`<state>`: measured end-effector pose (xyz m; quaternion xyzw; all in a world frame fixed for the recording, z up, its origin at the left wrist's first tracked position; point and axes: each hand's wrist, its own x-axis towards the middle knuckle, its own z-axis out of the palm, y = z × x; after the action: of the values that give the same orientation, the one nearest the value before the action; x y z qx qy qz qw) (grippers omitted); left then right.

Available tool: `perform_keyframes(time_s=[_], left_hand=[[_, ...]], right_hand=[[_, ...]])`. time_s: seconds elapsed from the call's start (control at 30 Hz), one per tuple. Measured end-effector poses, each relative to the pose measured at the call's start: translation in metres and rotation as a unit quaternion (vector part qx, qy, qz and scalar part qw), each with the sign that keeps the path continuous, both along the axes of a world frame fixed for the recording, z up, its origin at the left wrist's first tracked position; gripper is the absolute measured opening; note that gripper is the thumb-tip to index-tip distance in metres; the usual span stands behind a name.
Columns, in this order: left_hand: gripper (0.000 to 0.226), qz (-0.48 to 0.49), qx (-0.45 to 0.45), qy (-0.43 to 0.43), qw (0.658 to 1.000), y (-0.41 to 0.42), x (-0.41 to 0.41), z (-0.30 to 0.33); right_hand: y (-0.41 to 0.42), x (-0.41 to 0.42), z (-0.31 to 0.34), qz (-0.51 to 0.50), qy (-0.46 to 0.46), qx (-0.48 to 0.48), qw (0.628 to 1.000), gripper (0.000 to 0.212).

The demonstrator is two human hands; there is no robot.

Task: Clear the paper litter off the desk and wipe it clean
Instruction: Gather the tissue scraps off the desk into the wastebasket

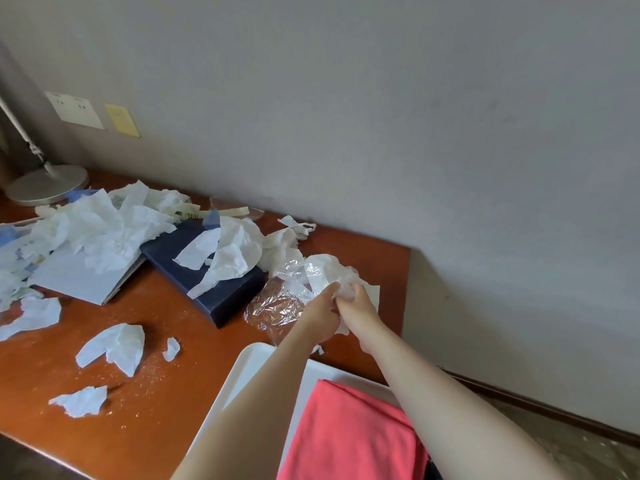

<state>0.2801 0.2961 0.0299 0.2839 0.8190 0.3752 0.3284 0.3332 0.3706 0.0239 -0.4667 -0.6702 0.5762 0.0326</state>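
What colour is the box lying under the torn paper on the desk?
Dark navy blue box, seen in the head view.

Soft, even daylight, faint shadows; glare glints on the clear plastic wrap (277,306); wide-angle bending at edges.

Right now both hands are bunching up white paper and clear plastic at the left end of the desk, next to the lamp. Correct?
Not quite. In the head view the left hand and right hand grip the crumpled paper and clear plastic at the desk's right end; the lamp stands far left.
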Motion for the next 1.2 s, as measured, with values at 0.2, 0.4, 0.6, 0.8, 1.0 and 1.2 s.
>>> perform_keyframes(time_s=[0.2,0.4,0.6,0.8,1.0,1.2], left_hand=[[0.065,-0.018,0.014,0.041,0.999,0.01,0.032,0.017],[0.062,-0.012,0.019,0.087,0.996,0.015,0.081,0.031],[0.062,0.016,0.046,0.081,0.996,0.02,0.177,0.041],[0.067,0.003,0.039,0.078,0.996,0.029,0.259,0.043],[0.067,-0.03,0.04,0.054,0.997,0.048,0.314,0.027],[0.065,-0.062,0.012,0.022,0.998,0.061,0.342,-0.024]], right_hand=[[0.008,0.035,0.017,-0.026,0.038,0.026,0.999,0.052],[0.009,0.082,0.029,-0.038,0.084,0.037,0.995,0.047],[0.017,0.164,0.032,-0.021,0.098,0.061,0.993,0.042],[0.028,0.245,0.029,-0.039,0.101,0.04,0.993,0.049],[0.041,0.304,0.02,-0.07,0.079,0.005,0.994,0.056],[0.048,0.346,-0.022,-0.078,0.017,-0.01,0.997,0.058]])
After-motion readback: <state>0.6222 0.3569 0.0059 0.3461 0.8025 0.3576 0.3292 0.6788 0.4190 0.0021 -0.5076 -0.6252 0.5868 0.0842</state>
